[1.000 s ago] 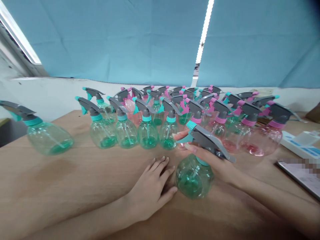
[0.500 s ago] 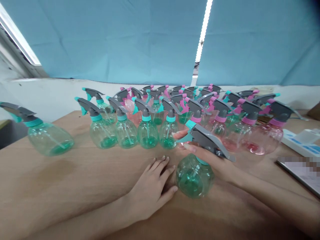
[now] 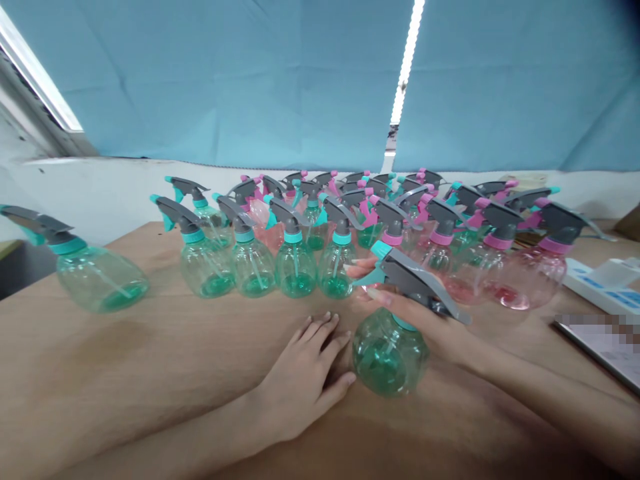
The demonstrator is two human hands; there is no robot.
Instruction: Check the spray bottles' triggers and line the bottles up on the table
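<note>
My right hand point(image 3: 415, 307) is wrapped around the neck of a green spray bottle point(image 3: 390, 357) with a grey and turquoise trigger head. Its nozzle points to the left, and some green tint pools in the clear round body. Just left of that bottle, my left hand point(image 3: 313, 373) rests palm down on the wooden table point(image 3: 175, 387), fingers spread a little and holding nothing. Beyond both hands stands a row of spray bottles: green ones, such as this one point(image 3: 296, 270), to the left, and pink ones, such as this one point(image 3: 533, 277), to the right.
A lone green spray bottle point(image 3: 100, 277) stands at the far left near the table edge. More bottles crowd behind the front row. On the right are a white power strip point(image 3: 605, 283) and a flat dark-edged device point(image 3: 600, 350). A blue curtain point(image 3: 250, 87) hangs behind.
</note>
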